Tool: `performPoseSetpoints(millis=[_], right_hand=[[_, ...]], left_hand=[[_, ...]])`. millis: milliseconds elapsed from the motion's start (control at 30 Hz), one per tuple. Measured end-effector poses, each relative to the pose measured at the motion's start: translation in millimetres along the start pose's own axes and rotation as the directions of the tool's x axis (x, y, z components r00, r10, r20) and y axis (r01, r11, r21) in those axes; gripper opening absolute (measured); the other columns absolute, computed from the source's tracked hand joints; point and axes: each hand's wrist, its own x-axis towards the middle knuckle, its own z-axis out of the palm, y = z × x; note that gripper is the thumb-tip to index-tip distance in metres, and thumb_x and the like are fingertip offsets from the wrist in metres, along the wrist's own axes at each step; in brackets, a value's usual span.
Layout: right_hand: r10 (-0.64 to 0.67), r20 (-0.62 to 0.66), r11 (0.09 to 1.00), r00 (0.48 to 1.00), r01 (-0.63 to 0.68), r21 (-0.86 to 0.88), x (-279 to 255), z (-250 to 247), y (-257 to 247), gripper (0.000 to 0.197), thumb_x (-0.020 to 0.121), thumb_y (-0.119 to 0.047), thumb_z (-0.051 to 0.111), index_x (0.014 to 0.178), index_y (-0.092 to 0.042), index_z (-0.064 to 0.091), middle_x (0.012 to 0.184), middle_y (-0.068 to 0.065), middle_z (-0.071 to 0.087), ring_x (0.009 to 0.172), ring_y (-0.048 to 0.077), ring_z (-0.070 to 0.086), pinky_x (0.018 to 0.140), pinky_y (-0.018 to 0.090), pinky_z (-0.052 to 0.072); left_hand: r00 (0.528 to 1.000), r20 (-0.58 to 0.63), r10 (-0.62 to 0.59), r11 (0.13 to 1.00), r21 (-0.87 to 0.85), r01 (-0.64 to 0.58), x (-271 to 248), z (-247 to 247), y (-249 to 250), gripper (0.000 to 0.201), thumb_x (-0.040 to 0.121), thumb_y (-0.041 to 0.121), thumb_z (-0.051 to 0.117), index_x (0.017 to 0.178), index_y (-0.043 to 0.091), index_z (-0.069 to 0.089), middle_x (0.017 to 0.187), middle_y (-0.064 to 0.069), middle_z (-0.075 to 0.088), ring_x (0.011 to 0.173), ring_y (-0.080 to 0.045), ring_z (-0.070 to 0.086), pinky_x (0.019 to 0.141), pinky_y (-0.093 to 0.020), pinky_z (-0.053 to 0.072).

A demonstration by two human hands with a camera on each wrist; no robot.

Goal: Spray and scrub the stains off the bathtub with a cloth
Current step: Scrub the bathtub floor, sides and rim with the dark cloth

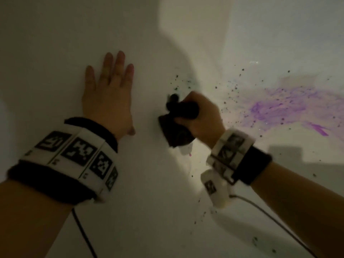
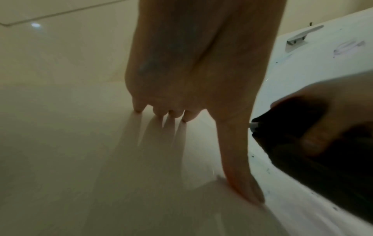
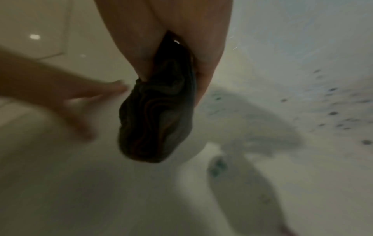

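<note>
Dimly lit white bathtub (image 1: pixel 167 211), purple stain (image 1: pixel 283 107), dark specks (image 1: pixel 232 90)

Pale tiled wall (image 2: pixel 50 14) (dim light)

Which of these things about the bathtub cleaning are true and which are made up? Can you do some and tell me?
1. The left hand lies flat with straight fingers on the white bathtub. True.
2. The right hand holds a bright yellow sponge. False: its grip is round a dark bunched cloth.
3. A purple stain lies to the right of the right hand. True.
4. The dark specks are all wiped away. False: many still dot the tub near the cloth.
5. The left hand holds a spray bottle. False: it holds nothing.
</note>
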Motion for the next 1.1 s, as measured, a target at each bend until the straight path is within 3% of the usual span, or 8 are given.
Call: performPoseSetpoints(millis=[67, 167, 300, 500, 633, 767, 967, 1100], right_hand=[[-0.159, 0.098, 0.986, 0.982, 0.162, -0.028, -10, 23, -18, 0.011, 0.080, -0.015, 0.064, 0.088, -0.010, 0.059, 0.094, 0.002, 0.056, 0.082, 0.017, 0.051, 0.076, 0.023, 0.040], [-0.208, 0.021, 0.978, 0.978, 0.208, -0.004, 13, 40, -16, 0.006, 0.078, -0.004, 0.060, 0.083, -0.008, 0.058, 0.086, -0.001, 0.049, 0.075, 0.015, 0.047, 0.063, 0.007, 0.033], [0.067, -0.223, 0.997, 0.973, -0.072, -0.014, 63, 15, 18, 0.010, 0.086, -0.021, 0.053, 0.084, -0.012, 0.056, 0.088, 0.002, 0.052, 0.077, 0.015, 0.045, 0.060, 0.015, 0.028], [0.345, -0.227, 0.928, 0.911, -0.367, -0.063, 117, -24, 48, 0.030, 0.085, -0.038, 0.057, 0.092, -0.010, 0.058, 0.096, 0.012, 0.063, 0.087, 0.032, 0.060, 0.082, 0.038, 0.052], [0.180, -0.134, 0.982, 0.974, -0.170, 0.084, 102, -31, 9, 0.014, 0.076, -0.016, 0.070, 0.084, -0.017, 0.058, 0.080, -0.003, 0.059, 0.084, 0.018, 0.057, 0.080, 0.026, 0.046], [-0.064, -0.044, 0.997, 0.997, 0.065, 0.035, 91, 0, -30, 0.018, 0.074, -0.013, 0.069, 0.076, -0.021, 0.054, 0.078, -0.004, 0.056, 0.083, 0.017, 0.056, 0.079, 0.028, 0.044], [0.247, -0.340, 0.968, 0.907, -0.214, 0.133, 125, -15, 17, 0.010, 0.084, -0.016, 0.058, 0.077, -0.016, 0.051, 0.068, -0.001, 0.051, 0.072, 0.017, 0.051, 0.064, 0.019, 0.039], [0.326, -0.284, 0.936, 0.902, -0.350, -0.037, 144, -47, 31, 0.017, 0.087, -0.025, 0.055, 0.095, -0.011, 0.060, 0.084, 0.001, 0.056, 0.078, 0.021, 0.053, 0.074, 0.019, 0.041]], left_hand=[[1.000, -0.016, -0.015, 1.000, -0.001, 0.015, 11, -6, 6, 0.122, 0.076, 0.047, 0.070, 0.144, 0.011, -0.025, 0.150, -0.009, -0.034, 0.141, -0.028, -0.024, 0.114, -0.050, -0.007], [0.999, -0.031, -0.040, 0.999, -0.001, 0.040, 17, -7, 13, 0.110, 0.084, 0.040, 0.062, 0.144, 0.009, -0.025, 0.149, -0.010, -0.034, 0.141, -0.030, -0.024, 0.114, -0.050, -0.007], [0.998, -0.021, -0.053, 0.998, 0.012, 0.054, 18, -6, 15, 0.112, 0.082, 0.033, 0.065, 0.143, 0.006, -0.025, 0.148, -0.013, -0.035, 0.140, -0.031, -0.026, 0.114, -0.050, -0.008], [0.997, 0.004, -0.071, 0.997, -0.009, 0.072, 20, -13, 23, 0.114, 0.081, 0.031, 0.065, 0.143, 0.004, -0.027, 0.147, -0.015, -0.037, 0.139, -0.033, -0.027, 0.112, -0.053, -0.008], [0.998, -0.014, -0.067, 0.998, -0.022, 0.067, 20, -12, 22, 0.113, 0.081, 0.030, 0.064, 0.143, 0.004, -0.026, 0.147, -0.015, -0.037, 0.139, -0.033, -0.028, 0.112, -0.053, -0.010], [0.998, -0.030, -0.063, 0.998, -0.026, 0.062, 20, -10, 21, 0.110, 0.083, 0.030, 0.061, 0.142, 0.005, -0.028, 0.147, -0.015, -0.037, 0.138, -0.033, -0.029, 0.112, -0.052, -0.010], [0.997, -0.026, -0.075, 0.997, -0.020, 0.074, 21, -9, 23, 0.114, 0.080, 0.030, 0.064, 0.142, 0.005, -0.029, 0.146, -0.015, -0.039, 0.138, -0.033, -0.029, 0.112, -0.053, -0.011], [0.997, -0.039, -0.073, 0.997, -0.008, 0.072, 20, -8, 22, 0.116, 0.081, 0.036, 0.064, 0.141, 0.005, -0.030, 0.146, -0.015, -0.039, 0.138, -0.033, -0.029, 0.111, -0.053, -0.011]])
